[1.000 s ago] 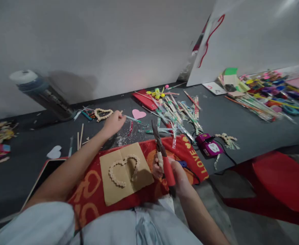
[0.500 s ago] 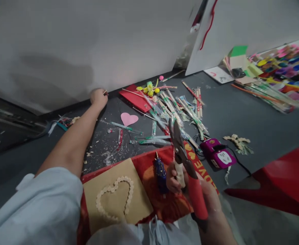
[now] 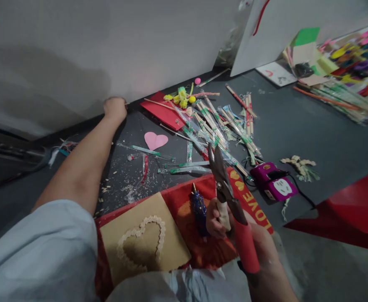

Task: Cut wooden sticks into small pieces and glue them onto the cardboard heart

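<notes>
My left hand (image 3: 115, 110) is at the far edge of the dark table, by the wall. Its fingers are closed, and a thin pale tip pokes out; what it belongs to is hidden. In my right hand (image 3: 261, 241) is a pair of pruning shears (image 3: 223, 182), one handle red and the other whitish, blades pointing away from me and slightly parted. Left of the shears, a blue glue gun (image 3: 199, 209) lies on a red cloth marked LOVE (image 3: 255, 208). A tan board (image 3: 174, 243) on that cloth bears a heart outline of small wooden pieces (image 3: 160, 237).
Wrapped chopsticks (image 3: 209, 121) lie heaped mid-table beside a red paper (image 3: 161, 115) and pink paper heart (image 3: 155, 141). Crumbs and empty sleeves are scattered nearer. A purple power strip (image 3: 273, 182) with a black cable sits right. Colourful craft supplies (image 3: 360, 58) pile up far right.
The view has shifted, so most table items appear slightly higher. My left hand stays closed near the wall, shown a little further left and up. My right hand still holds the shears.
</notes>
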A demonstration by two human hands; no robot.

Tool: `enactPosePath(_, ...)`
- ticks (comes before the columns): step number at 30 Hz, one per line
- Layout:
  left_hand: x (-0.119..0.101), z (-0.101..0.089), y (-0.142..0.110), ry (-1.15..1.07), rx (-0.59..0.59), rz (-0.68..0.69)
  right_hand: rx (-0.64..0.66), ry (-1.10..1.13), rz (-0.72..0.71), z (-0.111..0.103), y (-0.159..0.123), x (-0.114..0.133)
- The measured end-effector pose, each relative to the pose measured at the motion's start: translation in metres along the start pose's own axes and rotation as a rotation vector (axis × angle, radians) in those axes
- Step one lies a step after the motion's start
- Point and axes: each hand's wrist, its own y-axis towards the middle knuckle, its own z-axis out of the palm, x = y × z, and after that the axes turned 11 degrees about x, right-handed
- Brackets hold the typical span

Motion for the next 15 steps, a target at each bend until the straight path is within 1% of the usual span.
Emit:
enactPosePath(2, -0.001, -0.002, 0.002, -0.01, 0.021, 0.001, 0.005, 0.014, 0.013, 0.003, 0.001, 0.002)
enactPosePath(5, -0.007, -0.006, 0.001, -0.047, 0.043, -0.001, 0.03, 0.026, -0.005, 0.006, 0.002, 0.005)
enactPosePath(8, -0.019, -0.015, -0.012, -0.114, 0.047, 0.027, 0.034, 0.028, -0.038, 0.006, 0.002, 0.005)
enactPosePath(10, -0.03, -0.021, -0.032, -0.167, 0.073, 0.066, 0.038, 0.035, -0.046, 0.004, 0.003, 0.003)
enactPosePath(13, -0.042, -0.029, -0.076, -0.268, 0.206, 0.127, 0.083, 0.032, -0.052, 0.003, 0.004, -0.004)
enactPosePath(14, -0.044, -0.032, -0.094, -0.336, 0.277, 0.161, 0.102, 0.029, -0.043, 0.003, 0.004, -0.006)
enactPosePath(15, -0.046, -0.035, -0.113, -0.524, 0.413, 0.22, 0.113, 0.029, -0.032, 0.004, 0.004, -0.008)
